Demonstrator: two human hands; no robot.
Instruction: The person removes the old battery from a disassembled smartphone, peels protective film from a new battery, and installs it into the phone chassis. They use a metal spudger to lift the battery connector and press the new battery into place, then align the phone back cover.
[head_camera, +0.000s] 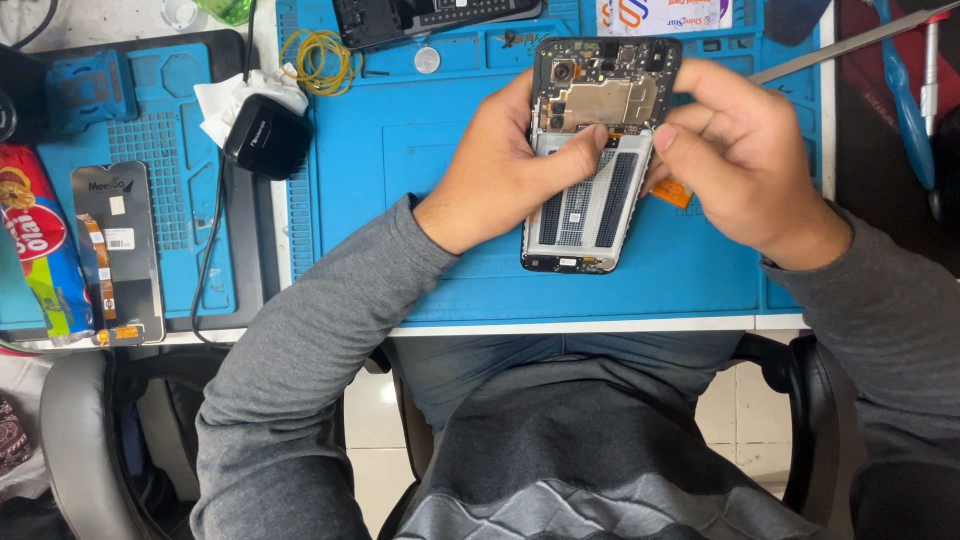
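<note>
The left hand (500, 165) is gripping the opened black smartphone with exposed battery and circuit board (592, 150) from its left edge, above the blue rubber work mat (420, 150). Its long axis is running away from the person. The right hand (735, 155) is pinching at the middle, thumb touching the board's lower edge.

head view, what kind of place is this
Most likely a phone repair bench. Both hands, left hand and right hand, hold an opened phone with its circuit board bare, over a blue repair mat. A spare phone screen lies on a second mat at the left.
</note>
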